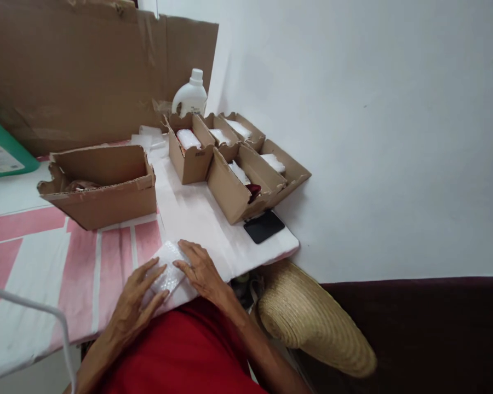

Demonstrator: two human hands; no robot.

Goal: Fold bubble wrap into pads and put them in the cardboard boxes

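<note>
A piece of clear bubble wrap [169, 267] lies at the table's front edge, close to the red clothing. Whether anything is folded inside it, I cannot tell. My left hand [136, 300] grips its left side, with fingers over the top and thumb low along the near edge. On the opposite side my right hand [203, 272] holds the upper right edge, its fingers along the far corner and thumb on the surface. To the left behind the wrap stands an open cardboard box [107, 205] with something brown inside, mostly hidden.
Several small open cardboard boxes [230, 200] hold white wrapped items. Beside them lies a black phone [264, 226]. A white jug [193, 96] stands behind, a green container [8, 145] at left. A straw hat [312, 317] hangs below the table corner; a white cable [45, 306] crosses lower left.
</note>
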